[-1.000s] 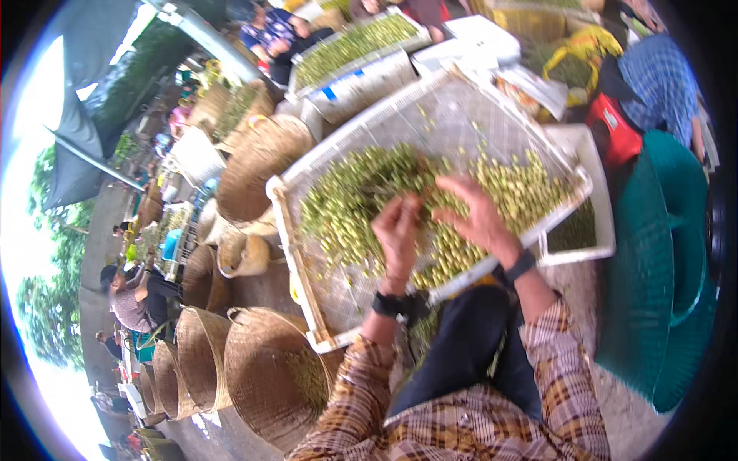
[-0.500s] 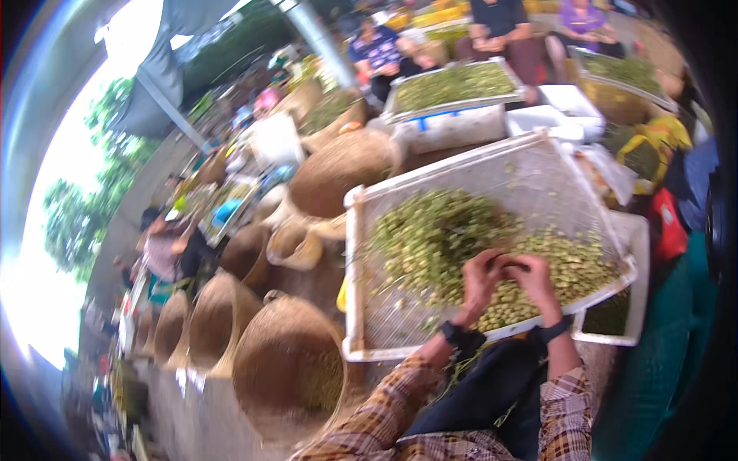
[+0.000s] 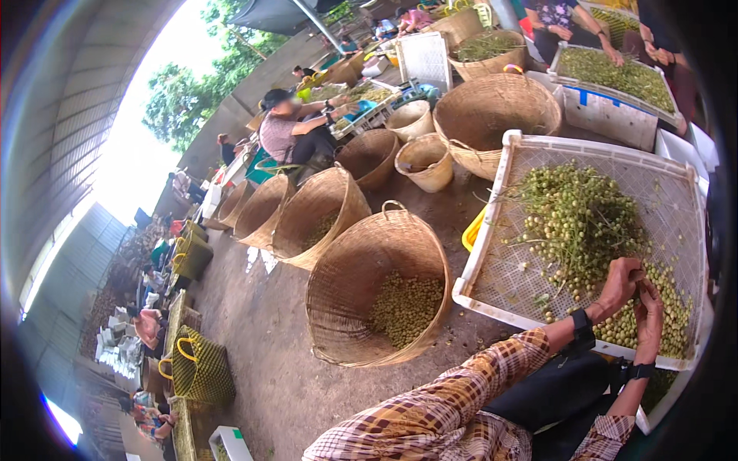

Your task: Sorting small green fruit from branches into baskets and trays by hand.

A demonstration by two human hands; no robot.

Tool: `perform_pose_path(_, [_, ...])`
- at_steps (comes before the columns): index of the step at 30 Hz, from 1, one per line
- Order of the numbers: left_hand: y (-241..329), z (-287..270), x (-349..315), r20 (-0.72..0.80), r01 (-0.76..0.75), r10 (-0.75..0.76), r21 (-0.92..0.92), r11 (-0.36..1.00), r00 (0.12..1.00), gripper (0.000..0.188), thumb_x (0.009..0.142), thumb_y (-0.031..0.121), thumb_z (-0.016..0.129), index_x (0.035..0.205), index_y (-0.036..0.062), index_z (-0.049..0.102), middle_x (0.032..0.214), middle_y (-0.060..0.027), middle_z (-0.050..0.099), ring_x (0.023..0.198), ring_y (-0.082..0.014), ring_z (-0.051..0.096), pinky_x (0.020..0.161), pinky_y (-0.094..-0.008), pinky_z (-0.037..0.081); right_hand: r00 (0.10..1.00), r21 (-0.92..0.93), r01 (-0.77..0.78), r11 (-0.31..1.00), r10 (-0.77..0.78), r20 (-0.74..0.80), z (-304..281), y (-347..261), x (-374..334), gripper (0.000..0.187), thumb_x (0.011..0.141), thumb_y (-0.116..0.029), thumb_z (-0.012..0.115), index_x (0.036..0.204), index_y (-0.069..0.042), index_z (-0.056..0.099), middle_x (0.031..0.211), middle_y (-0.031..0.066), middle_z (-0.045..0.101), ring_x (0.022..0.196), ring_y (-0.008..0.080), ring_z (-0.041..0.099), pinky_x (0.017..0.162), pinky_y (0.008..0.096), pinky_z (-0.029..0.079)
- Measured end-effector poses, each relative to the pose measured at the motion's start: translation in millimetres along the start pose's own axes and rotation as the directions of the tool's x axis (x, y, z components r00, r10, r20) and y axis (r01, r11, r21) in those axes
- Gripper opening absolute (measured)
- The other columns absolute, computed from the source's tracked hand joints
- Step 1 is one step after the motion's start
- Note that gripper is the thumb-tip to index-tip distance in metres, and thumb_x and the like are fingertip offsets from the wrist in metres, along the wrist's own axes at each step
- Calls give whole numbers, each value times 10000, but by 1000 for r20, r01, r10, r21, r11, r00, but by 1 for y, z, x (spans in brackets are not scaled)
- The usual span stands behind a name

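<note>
A white mesh tray lies across my lap at the right. On it rests a heap of green stems bearing small round fruits. Loose yellow-green fruits are spread over the tray's near right part. My left hand and my right hand meet above these loose fruits, fingertips bent together in a pinch. Whatever lies between the fingers is too small or hidden to make out. Both wrists wear dark bands.
Left of the tray, a large woven basket holds more round fruits. More baskets stand in a row beyond it. A yellow container touches the tray's left side. At the upper right, co-workers sit behind another filled tray.
The view has swung left, so tray and hands now appear farther right and more of the baskets and floor show. My hands remain close together over the loose fruits.
</note>
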State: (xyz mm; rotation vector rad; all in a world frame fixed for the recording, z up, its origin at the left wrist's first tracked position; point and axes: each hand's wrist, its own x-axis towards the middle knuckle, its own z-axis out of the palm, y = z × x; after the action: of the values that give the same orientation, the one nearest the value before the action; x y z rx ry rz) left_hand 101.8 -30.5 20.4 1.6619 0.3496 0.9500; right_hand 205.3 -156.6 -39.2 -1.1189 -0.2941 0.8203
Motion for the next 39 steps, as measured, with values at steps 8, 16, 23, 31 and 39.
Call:
perform_pose_path(8, [2,0,8,52,-16,24,-159,987,998,94,679,-80,556,664,-73,463,568,-144,424,538,-129,421,469,-331,367,998,35,32,999,-34,55,-7,-3,5,337,826,-170,652,1143,-66,609,1083,-28,607,919,39,539,699,173,383])
perform_pose_path(16, [-10,-8,12,41,146,-142,-122,982,989,152,721,34,609,681,-93,535,557,-71,486,560,-96,484,484,-315,397,999,3,22,1000,-22,36,3,-11,-6,384,852,-239,638,1192,-95,535,1115,-38,543,994,59,504,807,220,398])
perform_pose_path(23, [-19,-11,13,198,219,-178,-213,952,964,86,756,30,601,722,-39,562,592,-37,499,570,-80,474,485,-284,403,1000,-210,9,978,-12,-17,34,-34,-30,303,876,-238,584,1146,-104,562,1102,-18,558,1030,116,504,873,259,383])
perform_pose_path(31, [-11,-38,23,404,493,-382,-219,842,831,203,902,161,580,990,-12,637,783,0,630,632,-63,544,564,-202,427,981,39,-49,998,40,189,57,-48,-25,306,828,-94,617,1131,-50,604,934,-24,593,787,56,548,671,208,483])
perform_pose_path(39, [0,-1,16,535,474,-309,-202,857,786,185,891,145,605,981,-15,632,805,9,617,674,-59,543,570,-188,429,986,-298,156,942,-130,106,21,-60,-38,190,860,-53,603,1032,16,648,795,25,641,651,67,549,577,211,457])
